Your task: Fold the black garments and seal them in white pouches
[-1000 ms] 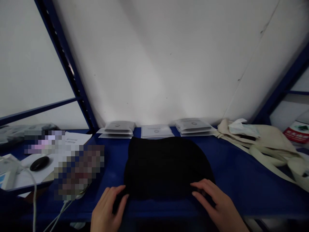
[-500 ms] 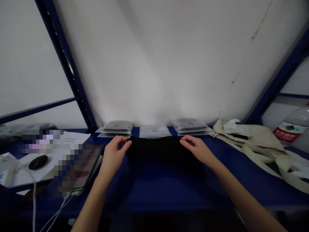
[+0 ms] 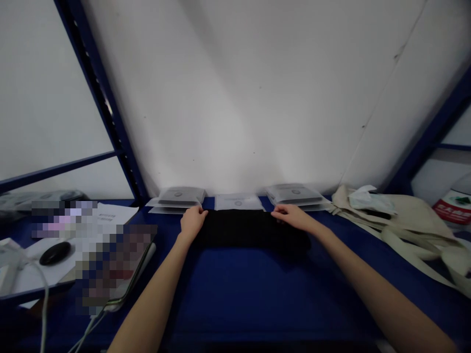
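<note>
A folded black cloth (image 3: 252, 230) is laid flat on a blue shelf (image 3: 239, 294), as a long low band running crosswise in front of the wearer. The left hand (image 3: 192, 223) is placed at the cloth's far left corner and the right hand (image 3: 292, 218) at its far right part, so that the cloth is spanned between them. Both hands are held half closed, with the fingers bent down onto the far edge of the cloth. Whether that edge is pinched or only pressed cannot be told, as the fingertips are lost against the dark fabric. The left forearm (image 3: 154, 289) and right forearm (image 3: 371, 279) are stretched forward and angled inward towards the cloth, and are held above the shelf.

Three clear plastic packets (image 3: 238, 202) are lined up just beyond the cloth, touching or nearly touching its far edge. A crumpled canvas tote bag (image 3: 390, 220) is heaped to the right of the cloth, and a plastic bottle with a red label (image 3: 454, 208) is seen further right. To the left of the cloth, a black computer mouse (image 3: 55, 253) rests on white paper, beside a phone (image 3: 121, 269) that is mostly blurred out.
</note>
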Demonstrator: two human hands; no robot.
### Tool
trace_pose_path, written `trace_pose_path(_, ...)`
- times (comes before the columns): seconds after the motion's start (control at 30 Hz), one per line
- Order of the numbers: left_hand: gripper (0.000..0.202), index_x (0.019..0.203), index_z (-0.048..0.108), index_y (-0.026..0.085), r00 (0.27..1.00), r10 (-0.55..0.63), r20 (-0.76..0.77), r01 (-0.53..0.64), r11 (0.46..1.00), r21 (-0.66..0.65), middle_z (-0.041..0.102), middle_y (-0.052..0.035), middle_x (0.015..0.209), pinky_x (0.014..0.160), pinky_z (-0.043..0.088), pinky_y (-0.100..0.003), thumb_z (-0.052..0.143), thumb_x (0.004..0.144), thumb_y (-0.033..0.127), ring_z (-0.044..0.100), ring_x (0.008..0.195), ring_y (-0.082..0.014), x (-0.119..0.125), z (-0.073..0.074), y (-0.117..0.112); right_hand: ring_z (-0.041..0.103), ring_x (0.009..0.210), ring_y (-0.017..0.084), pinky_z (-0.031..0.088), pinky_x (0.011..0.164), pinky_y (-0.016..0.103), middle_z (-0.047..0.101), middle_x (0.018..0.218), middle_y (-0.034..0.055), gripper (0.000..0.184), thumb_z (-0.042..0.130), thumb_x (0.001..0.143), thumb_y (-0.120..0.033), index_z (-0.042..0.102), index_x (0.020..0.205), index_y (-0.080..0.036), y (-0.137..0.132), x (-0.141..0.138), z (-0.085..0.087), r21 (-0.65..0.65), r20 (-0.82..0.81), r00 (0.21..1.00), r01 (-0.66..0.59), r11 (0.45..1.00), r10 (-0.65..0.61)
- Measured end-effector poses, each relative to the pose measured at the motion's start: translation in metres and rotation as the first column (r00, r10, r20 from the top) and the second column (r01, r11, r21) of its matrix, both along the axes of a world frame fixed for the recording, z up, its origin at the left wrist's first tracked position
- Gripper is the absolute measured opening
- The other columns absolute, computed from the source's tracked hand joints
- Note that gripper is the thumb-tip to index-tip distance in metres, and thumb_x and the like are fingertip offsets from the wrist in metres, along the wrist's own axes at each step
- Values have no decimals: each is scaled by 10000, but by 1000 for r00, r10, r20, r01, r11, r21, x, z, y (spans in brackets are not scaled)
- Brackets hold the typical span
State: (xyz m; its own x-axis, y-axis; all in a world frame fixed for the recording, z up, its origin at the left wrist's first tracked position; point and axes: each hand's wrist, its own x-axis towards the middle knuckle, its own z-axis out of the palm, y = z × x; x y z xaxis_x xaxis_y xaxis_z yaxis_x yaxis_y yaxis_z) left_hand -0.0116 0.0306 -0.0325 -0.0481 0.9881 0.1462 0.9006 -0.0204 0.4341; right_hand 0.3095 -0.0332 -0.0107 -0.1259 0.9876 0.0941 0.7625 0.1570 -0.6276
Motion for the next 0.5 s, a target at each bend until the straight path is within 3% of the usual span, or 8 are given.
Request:
trace_pose_path(0.13, 244, 875, 652, 207, 1000, 16, 18, -16, 1000, -12, 687, -94, 949, 732, 429, -301, 503, 831, 395, 619, 931, -252, -3, -4, 4, 596, 801, 192, 452, 761, 302, 644, 799, 22, 184, 540, 680, -311, 602, 802, -188, -26, 32, 21, -102, -34, 995, -100, 990, 97)
trace_pose_path(0.2, 234, 858, 649, 204, 999, 15, 40, -15, 1000, -13, 689, -83, 933, 733, 425, -287, 508, 831, 389, 620, 921, -237, -3, -5, 5, 595, 890, 207, 456, 787, 296, 652, 903, 23, 278, 555, 604, -235, 631, 870, -211, -38, 38, 30, -185, 10, 997, -77, 980, 81)
trace_pose_path(0.37, 213, 868, 641, 189, 997, 44, 65, -45, 999, 8, 652, -82, 1031, 752, 422, -264, 539, 813, 368, 613, 929, -210, -4, -7, 3, 587, 930, 236, 470, 785, 319, 593, 1034, 20, 601, 632, 478, -147, 598, 1067, -262, -57, 25, 35, -354, 231, 969, 4, 935, 83)
trace_pose_path(0.5, 275, 964, 621, 165, 997, 65, 47, -66, 998, 12, 621, -111, 1086, 768, 421, -280, 554, 796, 372, 603, 960, -228, -5, -9, 3, 564, 867, 231, 473, 730, 328, 530, 988, 34, 629, 687, 444, -175, 546, 1055, -220, -60, 14, 32, -354, 351, 935, 78, 932, 55)
